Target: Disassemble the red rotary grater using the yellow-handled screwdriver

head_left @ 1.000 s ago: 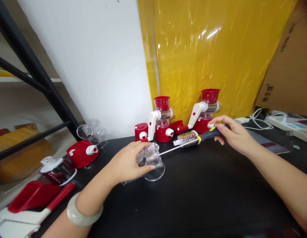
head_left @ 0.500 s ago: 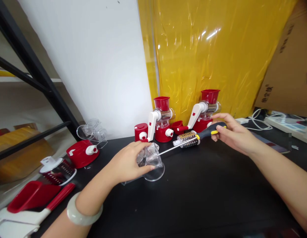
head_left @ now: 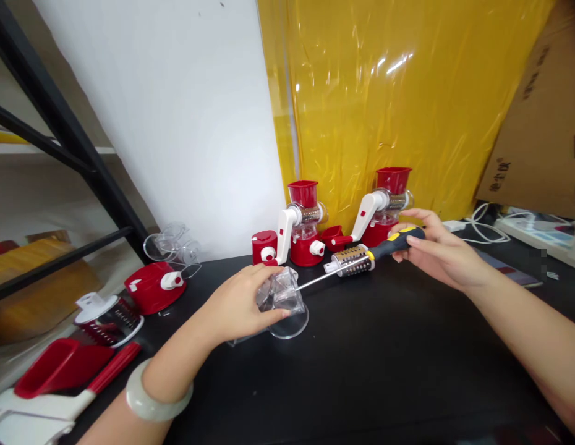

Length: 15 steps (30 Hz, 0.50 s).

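My left hand grips a clear plastic grater housing lying on its side on the black table. In my right hand is a screwdriver with a dark grey and yellow handle, held between thumb and fingers. Its metal shaft slants down to the left, and the tip reaches into the clear housing. Where exactly the tip sits inside is hard to make out. Behind the shaft lies a metal grater drum with white ends.
Two assembled red and white rotary graters stand at the back. To the left are a red base, another drum, a red hopper and a white crank handle. White cables lie at the back right.
The screwdriver handle has turned about its own axis, so its yellow patch now faces up. My right fingers have shifted slightly on it. My left hand and the housing have stayed in place.
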Tool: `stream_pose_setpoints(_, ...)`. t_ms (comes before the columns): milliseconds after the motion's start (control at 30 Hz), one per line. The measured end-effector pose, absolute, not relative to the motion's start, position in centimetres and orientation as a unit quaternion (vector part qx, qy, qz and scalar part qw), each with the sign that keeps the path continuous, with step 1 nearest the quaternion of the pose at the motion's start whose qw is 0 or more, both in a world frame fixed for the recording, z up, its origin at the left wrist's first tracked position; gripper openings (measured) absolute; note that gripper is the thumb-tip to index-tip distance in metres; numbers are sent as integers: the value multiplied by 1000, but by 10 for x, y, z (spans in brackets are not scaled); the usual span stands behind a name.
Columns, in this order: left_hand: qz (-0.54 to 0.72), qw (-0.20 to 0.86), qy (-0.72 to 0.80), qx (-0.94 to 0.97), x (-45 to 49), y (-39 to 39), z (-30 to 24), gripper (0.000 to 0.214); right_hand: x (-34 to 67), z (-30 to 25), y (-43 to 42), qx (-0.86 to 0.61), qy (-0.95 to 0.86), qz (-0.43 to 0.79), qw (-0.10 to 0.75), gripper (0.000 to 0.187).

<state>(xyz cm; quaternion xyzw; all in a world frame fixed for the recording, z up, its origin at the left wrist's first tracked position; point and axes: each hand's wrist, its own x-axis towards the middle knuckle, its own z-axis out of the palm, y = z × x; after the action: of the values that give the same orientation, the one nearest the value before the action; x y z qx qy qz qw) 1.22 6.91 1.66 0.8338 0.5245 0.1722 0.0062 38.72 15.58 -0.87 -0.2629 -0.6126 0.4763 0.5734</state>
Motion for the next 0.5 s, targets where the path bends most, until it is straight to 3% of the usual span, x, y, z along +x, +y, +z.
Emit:
stream_pose_setpoints(233,167,4,526,834,11,70,16,72,391,-20,167,-383,-663,335,550,41)
stream_pose_setpoints(333,167,6,525,834,11,71,16,72,387,-17,164,-374,-656,367,544,46)
stream_pose_setpoints(500,166,6,527,833,12,70,17,72,382,-9,157,-270,-601,479,580,33)
